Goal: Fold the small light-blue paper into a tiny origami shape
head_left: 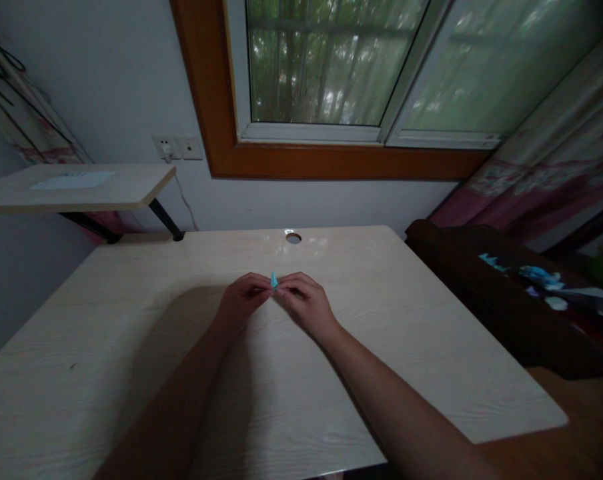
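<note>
My left hand point(241, 299) and my right hand point(304, 300) meet over the middle of a pale wooden desk point(131, 347). Both pinch a small blue folded piece of paper point(273, 281) between their fingertips, and its tip pokes up between them. The fingers of each hand are curled together around it. Most of the paper is hidden by the fingers.
A round cable hole point(293, 237) sits near the desk's far edge. A raised side shelf point(81, 187) with a pale sheet stands at the left. A dark wooden piece of furniture point(506, 300) holding blue scraps is at the right. A window point(331, 67) and wall sockets point(177, 147) are behind.
</note>
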A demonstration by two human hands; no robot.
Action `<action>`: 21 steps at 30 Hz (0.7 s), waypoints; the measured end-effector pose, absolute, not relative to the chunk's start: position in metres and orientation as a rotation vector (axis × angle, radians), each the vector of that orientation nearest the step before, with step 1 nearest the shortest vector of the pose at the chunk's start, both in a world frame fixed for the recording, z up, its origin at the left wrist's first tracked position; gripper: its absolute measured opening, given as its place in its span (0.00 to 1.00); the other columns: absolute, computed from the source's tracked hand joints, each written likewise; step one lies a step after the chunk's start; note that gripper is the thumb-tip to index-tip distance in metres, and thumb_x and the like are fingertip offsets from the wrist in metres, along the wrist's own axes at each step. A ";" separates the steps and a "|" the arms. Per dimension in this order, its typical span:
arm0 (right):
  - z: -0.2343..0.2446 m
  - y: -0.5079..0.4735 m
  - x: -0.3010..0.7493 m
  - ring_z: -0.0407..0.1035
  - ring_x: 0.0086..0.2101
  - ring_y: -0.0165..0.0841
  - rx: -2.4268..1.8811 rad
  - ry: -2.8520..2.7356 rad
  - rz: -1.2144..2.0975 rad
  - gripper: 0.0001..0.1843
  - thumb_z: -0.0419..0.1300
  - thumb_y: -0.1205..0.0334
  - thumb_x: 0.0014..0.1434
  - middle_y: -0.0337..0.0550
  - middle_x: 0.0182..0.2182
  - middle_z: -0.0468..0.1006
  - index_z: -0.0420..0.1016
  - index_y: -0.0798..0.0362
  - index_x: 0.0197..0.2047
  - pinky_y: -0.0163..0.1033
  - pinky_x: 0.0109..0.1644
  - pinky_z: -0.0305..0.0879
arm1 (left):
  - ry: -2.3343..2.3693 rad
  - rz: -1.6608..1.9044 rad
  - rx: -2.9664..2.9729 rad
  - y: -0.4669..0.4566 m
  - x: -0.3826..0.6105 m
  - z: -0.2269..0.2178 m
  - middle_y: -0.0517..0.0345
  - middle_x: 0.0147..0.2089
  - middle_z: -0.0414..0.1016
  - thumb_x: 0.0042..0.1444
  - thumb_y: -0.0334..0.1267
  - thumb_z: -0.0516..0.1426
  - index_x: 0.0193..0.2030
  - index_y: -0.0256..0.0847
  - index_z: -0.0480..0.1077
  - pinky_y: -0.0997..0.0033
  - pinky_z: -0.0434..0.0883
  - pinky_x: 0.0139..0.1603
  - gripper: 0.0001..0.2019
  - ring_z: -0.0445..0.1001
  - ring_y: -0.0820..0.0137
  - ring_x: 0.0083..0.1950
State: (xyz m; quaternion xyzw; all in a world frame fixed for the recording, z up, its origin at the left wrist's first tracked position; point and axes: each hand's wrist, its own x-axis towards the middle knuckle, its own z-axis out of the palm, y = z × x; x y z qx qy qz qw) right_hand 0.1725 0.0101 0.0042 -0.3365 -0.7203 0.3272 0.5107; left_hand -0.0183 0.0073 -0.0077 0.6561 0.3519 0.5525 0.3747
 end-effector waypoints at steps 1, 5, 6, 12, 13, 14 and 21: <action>0.004 0.010 0.172 0.73 0.40 0.35 -0.814 -1.731 0.792 0.04 0.63 0.60 0.61 0.44 0.37 0.79 0.81 0.46 0.38 0.43 0.46 0.71 | 0.916 1.410 1.682 0.007 -0.018 -0.008 0.53 0.41 0.78 0.55 0.37 0.64 0.36 0.42 0.78 0.66 0.72 0.48 0.03 0.77 0.66 0.44; 0.001 0.011 0.171 0.73 0.39 0.35 -0.839 -1.696 0.821 0.03 0.64 0.60 0.59 0.44 0.37 0.78 0.80 0.48 0.36 0.40 0.44 0.69 | 0.974 1.393 1.698 0.007 -0.018 -0.008 0.53 0.39 0.79 0.55 0.38 0.64 0.34 0.42 0.77 0.67 0.73 0.46 0.03 0.77 0.67 0.42; 0.000 0.012 0.171 0.72 0.38 0.35 -0.851 -1.687 0.827 0.03 0.65 0.60 0.59 0.44 0.36 0.78 0.79 0.49 0.36 0.40 0.43 0.69 | 0.989 1.384 1.698 0.008 -0.018 -0.009 0.53 0.39 0.79 0.55 0.38 0.64 0.34 0.41 0.77 0.67 0.73 0.46 0.04 0.77 0.67 0.42; -0.005 0.013 0.170 0.69 0.33 0.33 -0.944 -1.630 0.912 0.08 0.66 0.56 0.57 0.42 0.32 0.77 0.78 0.51 0.34 0.37 0.39 0.65 | 1.104 1.320 1.639 0.007 -0.016 -0.014 0.55 0.37 0.80 0.54 0.41 0.64 0.35 0.40 0.76 0.70 0.73 0.43 0.07 0.77 0.68 0.39; -0.006 0.013 0.170 0.69 0.32 0.32 -0.954 -1.607 0.950 0.09 0.66 0.55 0.57 0.42 0.31 0.77 0.78 0.51 0.34 0.37 0.37 0.65 | 1.129 1.306 1.621 0.007 -0.016 -0.014 0.55 0.36 0.80 0.54 0.41 0.64 0.35 0.40 0.76 0.70 0.73 0.42 0.07 0.77 0.68 0.38; -0.008 0.014 0.169 0.68 0.31 0.32 -0.962 -1.583 0.987 0.10 0.66 0.54 0.56 0.41 0.31 0.76 0.78 0.52 0.34 0.36 0.36 0.64 | 1.154 1.290 1.603 0.007 -0.015 -0.014 0.56 0.35 0.80 0.54 0.41 0.64 0.36 0.40 0.76 0.71 0.73 0.41 0.08 0.78 0.68 0.37; -0.014 0.016 0.168 0.63 0.27 0.29 -1.012 -1.498 1.092 0.12 0.68 0.52 0.53 0.37 0.25 0.72 0.77 0.52 0.33 0.35 0.31 0.59 | 1.233 1.295 1.573 0.009 -0.014 -0.015 0.59 0.34 0.79 0.50 0.40 0.66 0.36 0.40 0.72 0.71 0.73 0.40 0.10 0.78 0.69 0.36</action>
